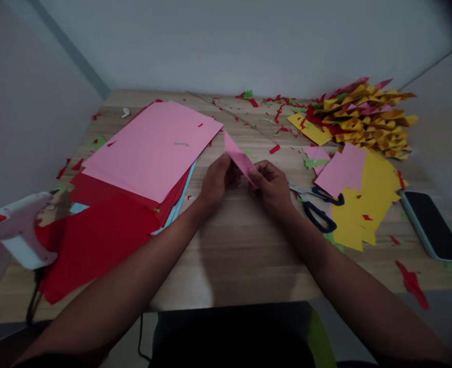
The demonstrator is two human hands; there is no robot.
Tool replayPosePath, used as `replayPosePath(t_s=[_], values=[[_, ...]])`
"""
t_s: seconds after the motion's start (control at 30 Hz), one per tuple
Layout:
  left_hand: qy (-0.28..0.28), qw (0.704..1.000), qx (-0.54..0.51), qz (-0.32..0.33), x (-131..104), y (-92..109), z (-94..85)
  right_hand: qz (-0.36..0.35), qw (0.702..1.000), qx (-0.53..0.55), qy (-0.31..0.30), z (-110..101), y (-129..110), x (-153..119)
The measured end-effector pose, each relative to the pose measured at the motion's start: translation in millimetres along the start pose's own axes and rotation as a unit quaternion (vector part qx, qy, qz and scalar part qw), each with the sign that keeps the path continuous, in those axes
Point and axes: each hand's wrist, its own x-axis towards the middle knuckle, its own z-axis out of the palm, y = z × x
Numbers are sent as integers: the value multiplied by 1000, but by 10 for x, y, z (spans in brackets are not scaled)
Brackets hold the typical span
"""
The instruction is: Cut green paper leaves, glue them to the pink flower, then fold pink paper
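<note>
A small folded piece of pink paper (240, 157) is held between my two hands above the middle of the table. My left hand (219, 179) pinches its left side, with the fingertips partly hidden behind it. My right hand (272, 183) grips the lower right end between thumb and fingers. Just right of that hand lie scissors (320, 217) with dark blue handles, their blades partly covered by the hand. Beyond them, cut pink paper pieces (343, 171) rest on yellow paper pieces (375, 204).
Large pink sheets (157, 148) lie over red sheets (111, 235) on the left. A glue gun (22, 230) with a cord stands at the left edge. Folded yellow paper pieces (371, 117) are heaped at the back right, and a phone (433, 225) lies far right. Red and green scraps litter the table (249, 255).
</note>
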Motion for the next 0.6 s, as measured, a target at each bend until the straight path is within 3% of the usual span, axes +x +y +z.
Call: replayPosePath(t_s=[0.2,0.6], values=[[-70,996,48,1,-70,116,22,44,998,33,18,-104,-6,-111],[-79,994,66,-42,-116,157,44,6,999,-48,7,-82,-65,-114]])
